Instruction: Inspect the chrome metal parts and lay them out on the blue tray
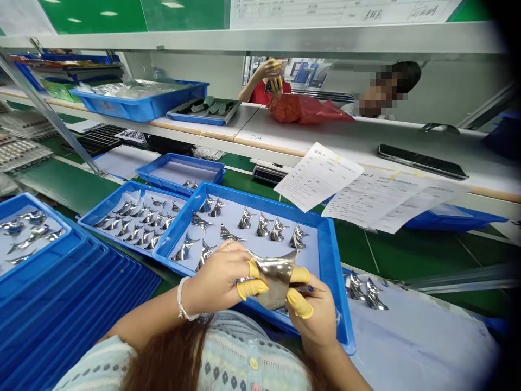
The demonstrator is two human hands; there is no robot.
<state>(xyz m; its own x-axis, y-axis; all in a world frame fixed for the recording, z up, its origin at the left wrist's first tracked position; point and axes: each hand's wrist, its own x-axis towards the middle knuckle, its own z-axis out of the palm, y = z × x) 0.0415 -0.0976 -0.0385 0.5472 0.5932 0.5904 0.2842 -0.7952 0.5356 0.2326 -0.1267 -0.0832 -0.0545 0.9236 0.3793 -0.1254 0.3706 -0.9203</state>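
A shiny, curved metal part (277, 278) with pointed upper corners is held up in front of me, between both hands. My left hand (222, 277) pinches its left side with yellow-capped fingers. My right hand (317, 312), also with yellow finger covers, is closed on its right side. A thin dark item with a blue spot (312, 289) shows by the right fingers; I cannot make out its kind. Beneath the hands lies a blue tray (344, 309) with a pale liner, where several similar metal pieces (278, 229) stand or lie.
More blue trays with metal parts (136, 220) are at the left, beside a tray stack (81, 320). Further parts (372, 293) rest on the right surface. Paper sheets (319, 176) hang from the shelf, which bears a phone (423, 160) and red bag (303, 108). Two people are beyond it.
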